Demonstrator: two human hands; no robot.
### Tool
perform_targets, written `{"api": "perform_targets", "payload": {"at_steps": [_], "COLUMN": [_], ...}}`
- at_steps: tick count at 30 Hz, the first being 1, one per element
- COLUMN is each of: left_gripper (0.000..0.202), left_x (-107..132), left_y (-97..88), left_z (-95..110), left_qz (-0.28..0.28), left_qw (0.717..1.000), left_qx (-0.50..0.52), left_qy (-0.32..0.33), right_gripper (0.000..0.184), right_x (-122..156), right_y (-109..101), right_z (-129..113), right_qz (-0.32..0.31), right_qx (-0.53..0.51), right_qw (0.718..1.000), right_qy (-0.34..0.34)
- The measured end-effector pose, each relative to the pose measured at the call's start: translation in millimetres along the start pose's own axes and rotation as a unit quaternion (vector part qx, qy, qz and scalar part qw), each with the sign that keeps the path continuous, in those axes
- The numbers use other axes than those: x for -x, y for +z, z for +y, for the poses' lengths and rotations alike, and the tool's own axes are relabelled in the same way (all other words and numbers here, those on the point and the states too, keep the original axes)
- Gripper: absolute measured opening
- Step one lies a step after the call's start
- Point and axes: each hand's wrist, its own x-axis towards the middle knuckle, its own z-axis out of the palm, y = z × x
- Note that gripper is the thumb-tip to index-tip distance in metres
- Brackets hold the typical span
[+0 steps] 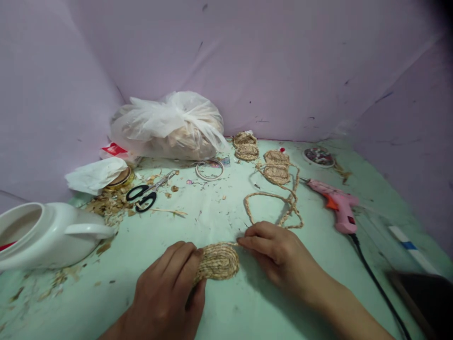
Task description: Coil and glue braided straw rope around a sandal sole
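Note:
My left hand [170,278] is closed on the left end of an oval coil of braided straw cord [221,262], its fingers covering that end. From the coil's upper right edge a strand runs to my right hand [276,250], which pinches it between thumb and forefinger. Beyond the right hand, a loose length of straw braid [247,203] lies in loops on the green table. It reaches up beside a finished-looking pair of joined straw coils [276,172]. A second such pair [247,151] lies farther back, near the wall.
A pink glue gun [338,200] with a black cable [380,285] lies on the right. Black-handled scissors [148,191] rest among straw scraps at left, near a white pitcher [67,231]. Behind are a tied plastic bag [173,127], a white ring [209,178] and a round dish [319,163].

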Motion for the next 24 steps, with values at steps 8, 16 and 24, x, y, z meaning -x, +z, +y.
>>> {"api": "perform_targets", "payload": {"at_steps": [8, 16, 24], "left_gripper": [0.028, 0.026, 0.023], "left_x": [-5.7, -4.6, -6.2], "left_y": [-2.2, -1.8, 0.2], "left_z": [1.6, -2.9, -5.2], "left_qz": [0.010, -0.010, -0.003], "left_qw": [1.000, 0.999, 0.998], "left_qx": [-0.016, -0.039, -0.059], "left_qy": [0.004, -0.011, -0.029], "right_gripper": [0.030, 0.026, 0.025], "right_x": [12.8, 19.7, 25.3], "right_y": [5.2, 5.7, 16.5], "right_z": [-10.9, -18.9, -27.8], "right_qz": [0.032, 0.028, 0.028], "right_qx": [0.020, 0.025, -0.023], "right_qw": [0.997, 0.991, 0.979], "right_qy": [0.066, 0.128, 0.200]}}
